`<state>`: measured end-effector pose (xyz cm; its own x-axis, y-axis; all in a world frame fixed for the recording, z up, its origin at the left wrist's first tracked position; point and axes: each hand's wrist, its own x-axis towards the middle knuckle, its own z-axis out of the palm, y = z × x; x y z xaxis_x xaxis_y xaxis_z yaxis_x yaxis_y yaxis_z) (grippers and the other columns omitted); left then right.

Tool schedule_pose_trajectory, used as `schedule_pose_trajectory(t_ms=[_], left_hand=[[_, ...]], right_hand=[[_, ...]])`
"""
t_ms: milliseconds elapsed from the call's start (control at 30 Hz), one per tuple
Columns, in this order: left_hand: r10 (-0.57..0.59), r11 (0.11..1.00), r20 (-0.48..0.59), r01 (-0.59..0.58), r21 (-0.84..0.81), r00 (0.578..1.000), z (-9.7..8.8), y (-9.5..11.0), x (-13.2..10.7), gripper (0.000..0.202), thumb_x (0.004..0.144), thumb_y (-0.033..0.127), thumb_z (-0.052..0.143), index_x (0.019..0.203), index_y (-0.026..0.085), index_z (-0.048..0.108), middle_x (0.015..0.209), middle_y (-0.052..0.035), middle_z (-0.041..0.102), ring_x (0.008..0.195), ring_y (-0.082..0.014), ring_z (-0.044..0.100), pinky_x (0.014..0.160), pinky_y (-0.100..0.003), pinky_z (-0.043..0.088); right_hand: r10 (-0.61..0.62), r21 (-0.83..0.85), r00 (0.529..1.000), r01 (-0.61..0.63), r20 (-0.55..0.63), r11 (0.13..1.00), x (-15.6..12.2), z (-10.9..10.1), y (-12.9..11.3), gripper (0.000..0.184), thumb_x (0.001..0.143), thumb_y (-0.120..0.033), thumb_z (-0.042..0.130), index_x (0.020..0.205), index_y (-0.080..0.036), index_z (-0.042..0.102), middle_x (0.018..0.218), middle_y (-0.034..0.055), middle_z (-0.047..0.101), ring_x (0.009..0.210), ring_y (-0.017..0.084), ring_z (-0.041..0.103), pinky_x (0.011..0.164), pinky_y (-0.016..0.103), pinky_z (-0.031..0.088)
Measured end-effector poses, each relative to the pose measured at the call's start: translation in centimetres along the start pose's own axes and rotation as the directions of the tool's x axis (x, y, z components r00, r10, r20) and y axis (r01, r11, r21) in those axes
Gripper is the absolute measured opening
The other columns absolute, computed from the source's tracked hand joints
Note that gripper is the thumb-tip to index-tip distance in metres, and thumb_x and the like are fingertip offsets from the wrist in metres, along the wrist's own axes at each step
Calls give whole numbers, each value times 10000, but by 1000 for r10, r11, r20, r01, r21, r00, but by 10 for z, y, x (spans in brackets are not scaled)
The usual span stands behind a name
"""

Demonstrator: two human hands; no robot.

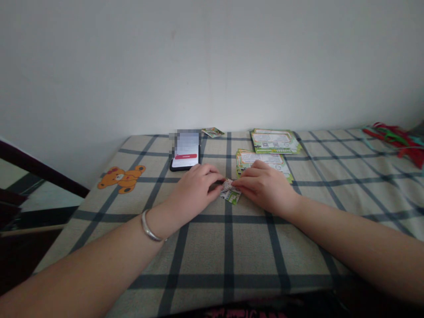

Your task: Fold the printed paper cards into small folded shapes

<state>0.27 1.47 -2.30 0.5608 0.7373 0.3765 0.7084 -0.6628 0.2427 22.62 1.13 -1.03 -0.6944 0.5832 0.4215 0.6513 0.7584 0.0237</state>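
A small folded piece of green and white printed paper (231, 191) lies on the checked cloth between my two hands. My left hand (195, 187), with a silver bangle on its wrist, pinches the paper's left edge with curled fingers. From the other side, my right hand (265, 185) presses its fingertips together on the paper's right edge. Both hands rest on the cloth. Most of the paper is hidden under the fingers.
A phone (186, 152) with a lit screen lies just beyond my left hand. Two stacks of green leaflets (274, 140) sit behind my right hand, and a small folded piece (213, 131) is near the wall. Red and green ribbons (395, 138) lie far right. An orange bear (122, 177) is printed on the cloth.
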Motion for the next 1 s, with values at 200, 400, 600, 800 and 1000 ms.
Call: schedule_pose_trajectory(t_ms=[200,400,600,800,1000], left_hand=[[13,1000,-13,-13,-1,1000,1,-1,0,180,869,239,611,1026,184,679,1062,-61,607,999,-214,555,910,-397,469],[50,999,-16,-50,11,999,3,-2,1,165,863,206,611,1015,166,659,1047,-58,613,987,-215,550,900,-396,475],[91,996,-24,-91,-1,996,0,2,1,162,859,155,601,1017,150,635,1056,-64,608,1000,-208,549,906,-391,481],[207,975,72,-212,69,976,-9,9,1,159,900,128,532,982,140,668,978,-69,659,960,-207,562,858,-366,499],[178,970,164,-201,138,970,-16,16,-1,187,907,150,520,1009,149,677,970,-70,670,943,-214,574,835,-365,507]], right_hand=[[18,6,999,-18,26,1000,0,0,-2,195,905,-267,563,982,-234,740,845,36,695,806,198,511,705,303,403],[23,20,998,-24,52,999,2,0,-3,208,909,-248,549,985,-222,741,881,53,684,851,202,521,713,305,410],[7,39,996,-10,87,999,3,1,-1,233,931,-240,509,992,-212,732,891,55,676,849,198,530,735,312,417],[10,58,996,-16,90,998,2,1,0,235,937,-256,506,979,-210,732,892,61,671,863,198,532,742,309,424],[-37,40,996,34,84,999,2,2,1,248,951,-259,484,995,-197,720,900,63,662,858,193,530,730,299,426]])
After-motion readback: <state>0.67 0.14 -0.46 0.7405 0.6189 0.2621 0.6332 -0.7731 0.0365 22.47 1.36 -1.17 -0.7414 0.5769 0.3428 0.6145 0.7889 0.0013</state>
